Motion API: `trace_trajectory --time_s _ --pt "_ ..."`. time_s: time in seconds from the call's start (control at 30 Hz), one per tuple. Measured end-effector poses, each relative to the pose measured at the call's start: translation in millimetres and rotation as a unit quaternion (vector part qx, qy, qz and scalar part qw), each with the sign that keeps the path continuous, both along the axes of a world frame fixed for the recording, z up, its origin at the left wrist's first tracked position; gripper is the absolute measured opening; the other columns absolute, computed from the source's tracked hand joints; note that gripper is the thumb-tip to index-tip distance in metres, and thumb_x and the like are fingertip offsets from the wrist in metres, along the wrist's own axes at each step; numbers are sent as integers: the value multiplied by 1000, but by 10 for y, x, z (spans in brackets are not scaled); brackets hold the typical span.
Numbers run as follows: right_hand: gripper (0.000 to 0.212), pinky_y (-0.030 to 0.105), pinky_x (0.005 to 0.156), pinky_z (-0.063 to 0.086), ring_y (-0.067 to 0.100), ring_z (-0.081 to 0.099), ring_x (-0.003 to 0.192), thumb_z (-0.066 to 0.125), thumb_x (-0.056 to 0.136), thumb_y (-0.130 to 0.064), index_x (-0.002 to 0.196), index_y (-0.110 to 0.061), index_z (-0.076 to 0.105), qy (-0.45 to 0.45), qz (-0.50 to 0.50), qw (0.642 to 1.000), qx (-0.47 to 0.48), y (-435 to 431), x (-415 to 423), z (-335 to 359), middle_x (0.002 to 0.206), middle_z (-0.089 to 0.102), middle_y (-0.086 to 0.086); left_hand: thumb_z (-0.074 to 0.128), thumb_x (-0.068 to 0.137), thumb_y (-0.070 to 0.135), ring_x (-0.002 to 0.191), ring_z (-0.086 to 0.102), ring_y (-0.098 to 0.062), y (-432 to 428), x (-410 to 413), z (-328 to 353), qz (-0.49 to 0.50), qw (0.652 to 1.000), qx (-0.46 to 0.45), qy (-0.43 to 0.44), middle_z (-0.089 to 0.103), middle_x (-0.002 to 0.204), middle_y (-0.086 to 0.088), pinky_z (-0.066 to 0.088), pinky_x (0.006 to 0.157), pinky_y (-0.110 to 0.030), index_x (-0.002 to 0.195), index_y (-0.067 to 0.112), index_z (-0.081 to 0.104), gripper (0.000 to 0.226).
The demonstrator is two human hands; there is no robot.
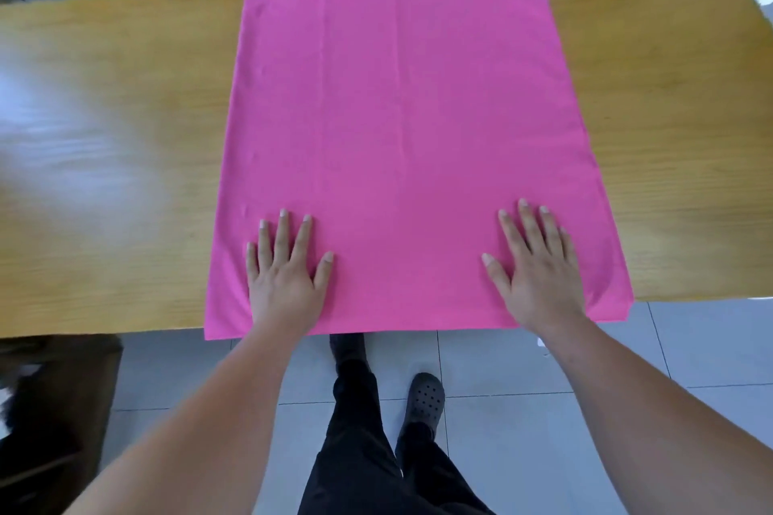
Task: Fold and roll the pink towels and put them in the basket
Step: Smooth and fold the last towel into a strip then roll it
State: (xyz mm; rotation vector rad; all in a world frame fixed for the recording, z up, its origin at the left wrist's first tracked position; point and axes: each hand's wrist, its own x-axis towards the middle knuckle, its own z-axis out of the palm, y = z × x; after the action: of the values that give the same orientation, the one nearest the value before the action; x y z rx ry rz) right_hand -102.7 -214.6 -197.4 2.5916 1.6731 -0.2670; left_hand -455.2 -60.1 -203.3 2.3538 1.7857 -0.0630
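The pink towel [397, 130] is spread flat on the wooden bench [104, 138], laid lengthwise away from the person. It runs from the near edge of the bench all the way to the far one. The colour is a loud, even magenta (no pattern or stripes to be seen). The surface is mostly smooth. One faint crease line is drawn straight down the middle, and a second, softer one sits left of it. A tiny white dot can be made out on the centre crease near the far edge. The near hem is hung just over the bench's near edge, and the far corners look to poke past the far edge too. The sides are kept fairly straight, with bare wood left on both sides.

Both hands are laid palm-down on the towel close to the near hem, and nothing is gripped. The left hand [284, 276] is set flat near the near-left corner, fingers straight and fanned. The right hand [539, 276] is pressed down the same way near the near-right corner. The two hands are kept well apart, with smooth cloth between them.
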Motion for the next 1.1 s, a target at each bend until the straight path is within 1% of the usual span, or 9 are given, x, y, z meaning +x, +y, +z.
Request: trace_trajectory --time_s 0.2,0.3,0.37,0.43,0.53,0.77,0.93,1.0,1.1 --pt "78 51 130 4 23 -16 160 4 100 -76 165 -37 -12 8 3 1000 -20 -27 52 -78 174 -17 -4 8 96 82 159 -20 -22 55 -729 43 28 997 -65 44 -18 174 5 0 130 -52 165 40 -9 82" --pt "77 57 129 8 31 -11 160 13 103 -69 167 -29 -1 3 -43 999 -32 61 -114 -21 174 -13 4 6 96 79 157 -25 -31 -25 -617 166 48 993 -60 85 -21 173 -6 -6 128 -57 165 33 -12 85" --pt "75 60 128 8 35 -9 160 21 104 -64 168 -27 3 5 -39 999 -20 99 -357 80 174 -12 8 4 98 78 156 -28 -34 -189 -418 266 6 996 -43 84 -26 171 -6 -9 126 -60 164 33 -16 83" --pt "73 61 127 8 35 -6 160 19 104 -67 167 -33 2 23 -10 999 -25 15 -527 98 175 -9 5 3 97 80 156 -27 -33 -394 -232 273 -40 995 -60 67 -27 171 -1 -6 126 -64 163 37 -17 82" --pt "72 61 127 9 32 -4 161 12 101 -73 165 -42 3 47 -45 997 -44 -240 -402 94 175 -6 -1 4 95 83 157 -24 -31 -591 -116 249 -39 994 -90 54 -27 170 3 -2 125 -67 162 41 -19 82" --pt "71 64 124 17 33 -11 160 27 103 -68 160 -52 -11 81 -93 983 -138 -263 84 316 172 -23 -3 34 94 80 161 -8 -26 -442 -177 472 -46 985 -147 80 -14 173 11 20 121 -70 163 47 -8 87" --pt "72 69 121 19 42 -10 158 36 108 -53 164 -42 -7 117 -163 965 -170 -229 -72 456 172 -22 7 50 95 70 160 -5 -29 -394 -375 570 -39 978 -187 87 -13 174 8 39 115 -64 164 44 -2 90" --pt "72 69 121 19 44 -7 158 37 108 -50 165 -37 -3 105 -151 969 -162 -217 -212 497 173 -18 10 51 95 67 160 -3 -29 -400 -437 607 -51 978 -184 89 -10 174 7 40 115 -61 164 42 1 89" --pt "72 66 121 19 43 -3 158 38 107 -52 166 -35 1 98 -110 977 -155 -160 -464 535 173 -12 9 51 97 64 161 4 -29 -406 -509 680 -82 979 -159 98 -4 175 4 25 125 -56 165 39 6 86"
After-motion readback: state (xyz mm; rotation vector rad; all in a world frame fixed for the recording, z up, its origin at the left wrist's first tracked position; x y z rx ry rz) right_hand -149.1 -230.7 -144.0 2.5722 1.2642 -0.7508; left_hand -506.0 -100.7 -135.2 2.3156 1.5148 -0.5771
